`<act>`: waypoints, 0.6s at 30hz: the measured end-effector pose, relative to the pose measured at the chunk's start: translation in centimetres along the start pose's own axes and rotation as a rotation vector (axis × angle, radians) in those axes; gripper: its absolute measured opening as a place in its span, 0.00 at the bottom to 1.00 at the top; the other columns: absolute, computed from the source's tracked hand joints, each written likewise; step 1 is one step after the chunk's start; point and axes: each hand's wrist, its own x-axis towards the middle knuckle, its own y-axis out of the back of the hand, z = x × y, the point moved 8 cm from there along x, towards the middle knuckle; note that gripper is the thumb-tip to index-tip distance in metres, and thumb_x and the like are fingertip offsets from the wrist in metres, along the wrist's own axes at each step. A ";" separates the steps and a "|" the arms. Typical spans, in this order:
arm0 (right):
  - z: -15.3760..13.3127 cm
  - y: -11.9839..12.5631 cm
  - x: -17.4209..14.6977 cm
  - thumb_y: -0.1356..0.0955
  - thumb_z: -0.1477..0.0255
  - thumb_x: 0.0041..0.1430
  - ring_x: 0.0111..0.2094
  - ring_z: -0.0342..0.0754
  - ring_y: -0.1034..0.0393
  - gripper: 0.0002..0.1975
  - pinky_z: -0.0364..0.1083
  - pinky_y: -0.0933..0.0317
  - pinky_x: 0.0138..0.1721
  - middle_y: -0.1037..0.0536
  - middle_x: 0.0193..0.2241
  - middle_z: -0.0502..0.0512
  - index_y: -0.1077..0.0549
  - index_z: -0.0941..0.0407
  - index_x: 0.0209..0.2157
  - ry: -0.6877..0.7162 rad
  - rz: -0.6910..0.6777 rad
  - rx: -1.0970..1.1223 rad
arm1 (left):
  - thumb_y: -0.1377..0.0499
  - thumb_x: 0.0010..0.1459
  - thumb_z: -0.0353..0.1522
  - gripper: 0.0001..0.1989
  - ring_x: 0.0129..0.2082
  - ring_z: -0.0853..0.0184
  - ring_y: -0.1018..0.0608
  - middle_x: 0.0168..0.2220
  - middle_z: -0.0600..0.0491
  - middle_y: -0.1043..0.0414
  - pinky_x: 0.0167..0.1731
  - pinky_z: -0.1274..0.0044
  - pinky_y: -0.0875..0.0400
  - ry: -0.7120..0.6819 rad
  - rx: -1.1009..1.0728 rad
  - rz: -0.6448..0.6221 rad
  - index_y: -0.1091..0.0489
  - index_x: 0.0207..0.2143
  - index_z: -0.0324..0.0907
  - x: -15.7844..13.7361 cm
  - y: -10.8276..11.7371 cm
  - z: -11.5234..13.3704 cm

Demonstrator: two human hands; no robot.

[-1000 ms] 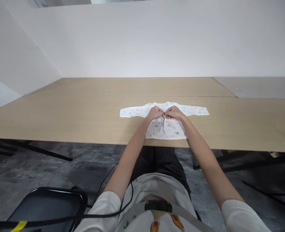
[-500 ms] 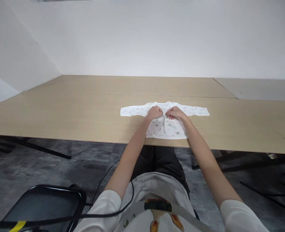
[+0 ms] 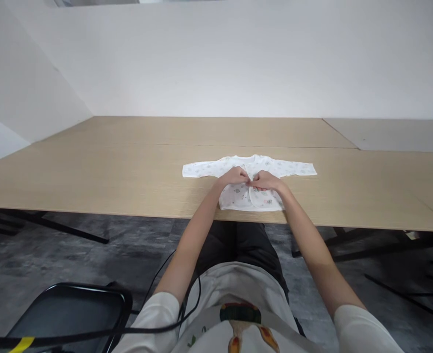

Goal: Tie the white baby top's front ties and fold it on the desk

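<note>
A small white long-sleeved baby shirt with a faint print lies face up on the table, its sleeves spread to both sides. My left hand pinches the front opening of the shirt near its middle. Close beside it, my right hand has its fingers closed on the other edge of the same opening. The fingertips of both hands meet at the centre line. What exactly lies between them is too small to make out.
The long wooden table reaches back to a white wall. A black chair stands at the lower left. A black cable with yellow tape crosses in front of my body.
Both hands have moved slightly down the shirt's front opening. Their fingertips, apart before, have come together at the centre.
</note>
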 end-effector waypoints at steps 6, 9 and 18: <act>1.1 -0.2 0.2 0.31 0.68 0.50 0.13 0.37 0.45 0.14 0.39 0.52 0.15 0.36 0.11 0.47 0.34 0.57 0.16 0.064 -0.196 0.149 | 0.40 0.47 0.36 0.12 0.25 0.72 0.30 0.26 0.54 0.25 0.25 0.80 0.39 -0.026 -0.035 -0.022 0.21 0.31 0.39 0.3 -0.9 0.0; 1.9 0.0 0.3 0.30 0.68 0.48 0.13 0.37 0.45 0.10 0.38 0.51 0.15 0.33 0.13 0.47 0.30 0.58 0.20 0.062 -0.233 0.233 | 0.38 0.45 0.34 0.12 0.27 0.72 0.28 0.29 0.52 0.24 0.29 0.80 0.36 -0.073 -0.042 -0.078 0.22 0.32 0.39 0.3 -1.3 0.6; 1.7 0.8 0.1 0.25 0.67 0.42 0.15 0.37 0.41 0.11 0.39 0.46 0.18 0.29 0.15 0.50 0.25 0.60 0.22 0.080 -0.171 0.305 | 0.39 0.47 0.32 0.10 0.30 0.71 0.25 0.31 0.51 0.23 0.32 0.80 0.33 -0.093 -0.163 -0.137 0.24 0.32 0.38 -0.2 -1.1 1.6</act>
